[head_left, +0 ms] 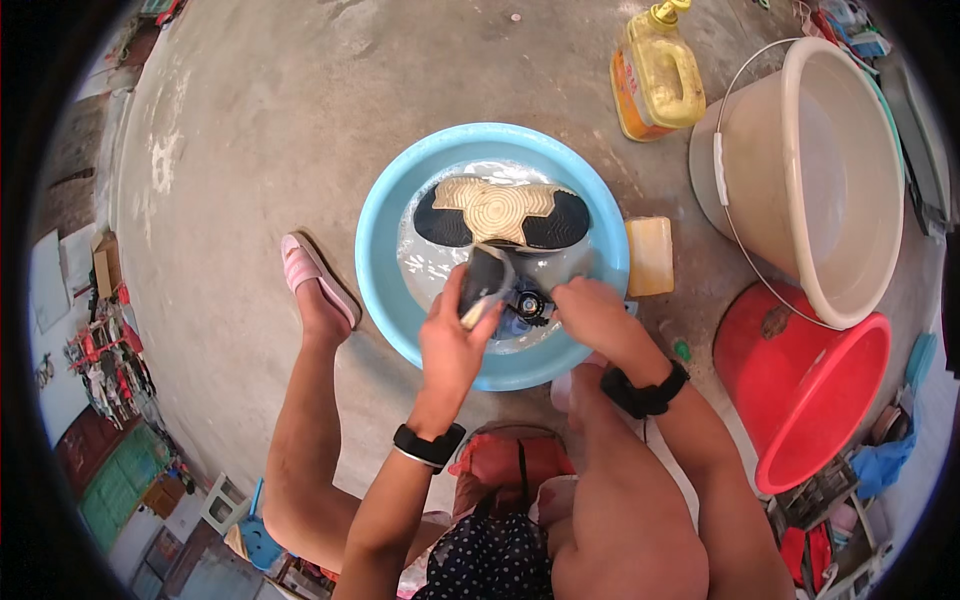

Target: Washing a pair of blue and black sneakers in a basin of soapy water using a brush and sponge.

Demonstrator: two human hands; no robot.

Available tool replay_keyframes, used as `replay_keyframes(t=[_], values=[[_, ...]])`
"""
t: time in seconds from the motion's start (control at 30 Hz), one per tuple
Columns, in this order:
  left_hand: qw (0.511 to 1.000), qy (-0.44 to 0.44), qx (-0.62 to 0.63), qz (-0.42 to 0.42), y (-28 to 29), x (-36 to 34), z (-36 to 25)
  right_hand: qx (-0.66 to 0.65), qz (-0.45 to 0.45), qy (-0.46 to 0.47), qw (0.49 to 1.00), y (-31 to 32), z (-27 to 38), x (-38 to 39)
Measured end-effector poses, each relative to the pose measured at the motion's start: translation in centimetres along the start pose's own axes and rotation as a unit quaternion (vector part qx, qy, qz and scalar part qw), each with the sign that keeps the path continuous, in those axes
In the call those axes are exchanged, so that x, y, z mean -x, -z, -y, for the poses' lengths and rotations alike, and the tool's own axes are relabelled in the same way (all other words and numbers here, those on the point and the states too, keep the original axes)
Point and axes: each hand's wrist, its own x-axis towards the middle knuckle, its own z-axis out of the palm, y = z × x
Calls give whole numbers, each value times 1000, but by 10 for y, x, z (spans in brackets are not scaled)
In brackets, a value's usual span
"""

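Observation:
A light blue basin [378,300] of cloudy, sudsy water stands on the floor before me. In its far half lies a shoe [500,213], sole up, with a cream and black tread. My left hand [455,335] grips the end of a second, dark shoe [486,283] over the near half of the water; motion smears it somewhat. To its right my right hand [595,315] is closed at the basin's near right side. What its fingers hold is hidden. Between my hands sits a small round black part with a shiny centre [530,306], beside bluish material.
A yellow bar of soap [650,256] lies right of the basin. Farther off stand a yellow jug [657,85], a large beige bucket [745,170] with a wire handle, and a red bucket [770,380]. My slippered left foot [315,275] rests beside the basin.

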Motion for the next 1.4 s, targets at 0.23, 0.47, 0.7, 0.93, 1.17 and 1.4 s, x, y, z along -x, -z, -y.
replay_keyframes(t=[0.23,0.47,0.7,0.93,1.17,1.4], values=[[920,181,347,-18,4,-17,68,20,38,57,997,38,3,-1],[713,315,626,22,-18,-15,117,-69,0,27,997,54,9,26],[681,315,659,-61,-65,-50,126,-20,56,76,995,33,-2,15],[664,465,586,20,-77,-67,144,46,-109,84,989,-36,32,-42],[664,508,548,-33,-90,-64,203,126,-45,128,983,9,56,-16],[637,474,603,-75,-99,-58,255,150,-112,124,974,-21,74,-30]])
